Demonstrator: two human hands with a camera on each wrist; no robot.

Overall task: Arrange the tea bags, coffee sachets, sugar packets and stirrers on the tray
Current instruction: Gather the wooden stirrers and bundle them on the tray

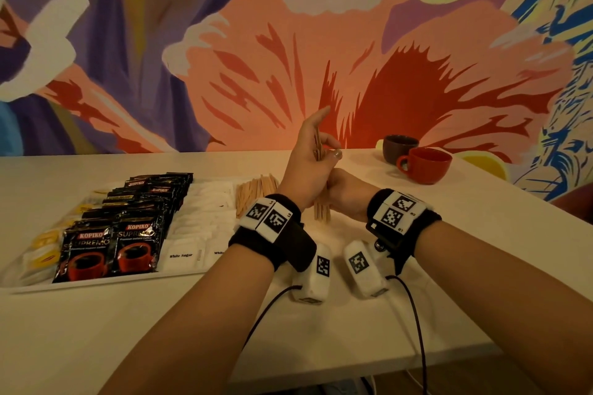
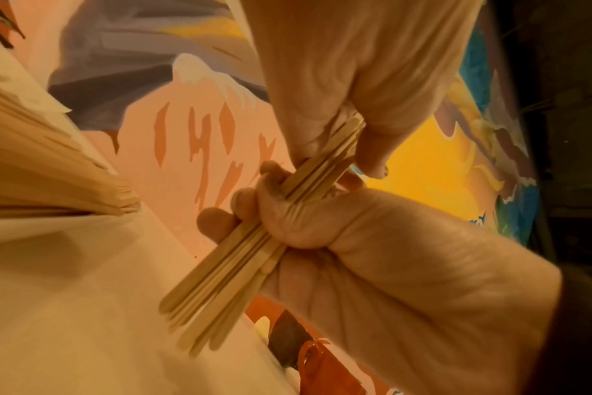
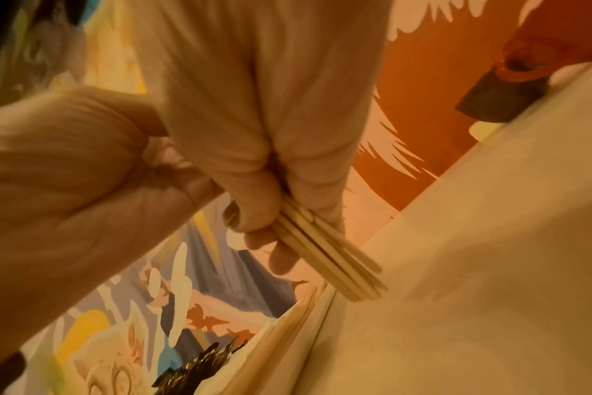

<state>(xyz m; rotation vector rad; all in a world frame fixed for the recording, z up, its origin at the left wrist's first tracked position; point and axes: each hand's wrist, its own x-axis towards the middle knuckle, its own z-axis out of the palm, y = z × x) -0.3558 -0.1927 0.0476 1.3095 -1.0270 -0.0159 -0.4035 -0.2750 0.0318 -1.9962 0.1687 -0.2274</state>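
Observation:
A bundle of wooden stirrers [image 1: 322, 212] stands upright just right of the white tray [image 1: 96, 286], its lower ends near the table. My right hand [image 1: 345, 192] grips the bundle round its middle. My left hand [image 1: 308, 151] is above it and pinches the upper ends with the thumb, forefinger pointing up. The left wrist view shows the bundle [image 2: 220, 280] running between both hands. On the tray lie tea bags [image 1: 45, 250], black coffee sachets [image 1: 134, 244], white sugar packets [image 1: 199, 228] and a row of stirrers [image 1: 256, 191].
A red cup [image 1: 425, 165] and a dark cup [image 1: 399, 147] stand at the back right of the white table [image 1: 321, 330]. A painted wall rises right behind the table. Cables run from both wrists off the table's front edge.

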